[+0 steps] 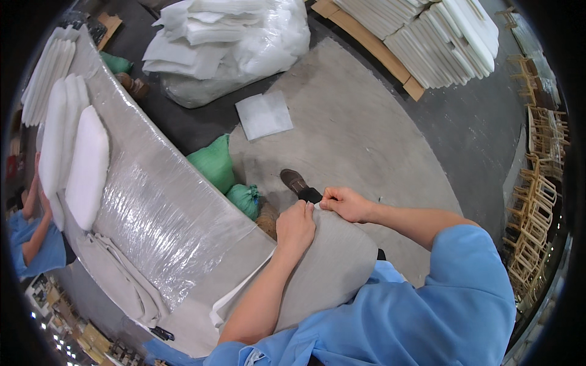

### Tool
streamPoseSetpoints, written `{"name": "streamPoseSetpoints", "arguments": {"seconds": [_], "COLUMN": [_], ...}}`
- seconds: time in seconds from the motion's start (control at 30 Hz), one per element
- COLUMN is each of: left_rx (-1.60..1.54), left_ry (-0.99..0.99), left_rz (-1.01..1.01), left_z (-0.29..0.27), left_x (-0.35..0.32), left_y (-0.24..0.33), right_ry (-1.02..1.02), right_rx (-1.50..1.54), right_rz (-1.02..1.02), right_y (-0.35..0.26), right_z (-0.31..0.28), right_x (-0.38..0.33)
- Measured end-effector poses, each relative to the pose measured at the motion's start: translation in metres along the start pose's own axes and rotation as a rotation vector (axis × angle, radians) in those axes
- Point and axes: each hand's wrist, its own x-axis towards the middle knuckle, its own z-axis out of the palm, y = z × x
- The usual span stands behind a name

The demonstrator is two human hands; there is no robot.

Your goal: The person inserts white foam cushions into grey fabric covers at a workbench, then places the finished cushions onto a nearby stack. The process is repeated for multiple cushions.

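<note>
A grey fabric-covered cushion or cover [332, 259] rests against my front, its far corner raised. My left hand [296, 229] is closed on the edge at that corner, fingers curled with the thumb alongside. Just to the right, my right hand [346, 204] pinches the same edge between thumb and fingertips. A small pale strip shows between the two hands; I cannot make out whether it is lining or padding. Under my left forearm, the pale folded edge of some fabric [235, 299] lies by the table's rim.
A plastic-wrapped table [165, 226] at left carries white foam pads [87, 168] and folded grey fabric [125, 277]. Another person [36, 238] stands beyond it. Green sacks [213, 163], a white sheet [264, 114], bagged padding [244, 49], stacked white pads [433, 46] and wooden frames [531, 219] occupy the floor.
</note>
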Motion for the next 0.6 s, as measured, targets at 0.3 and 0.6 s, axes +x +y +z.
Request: {"name": "streamPoseSetpoints", "arguments": {"seconds": [0.3, 0.6], "left_rx": [0.034, -0.038], "left_ry": [-0.106, 0.309], "left_rz": [-0.064, 0.338], "left_z": [0.018, -0.002], "left_x": [0.023, -0.011], "left_y": [-0.013, -0.004], "right_ry": [-0.04, -0.36], "right_rx": [0.318, 0.425], "right_rz": [0.053, -0.012], "right_y": [0.043, 0.006], "right_z": [0.001, -0.03], "right_x": [0.021, 0.002]}}
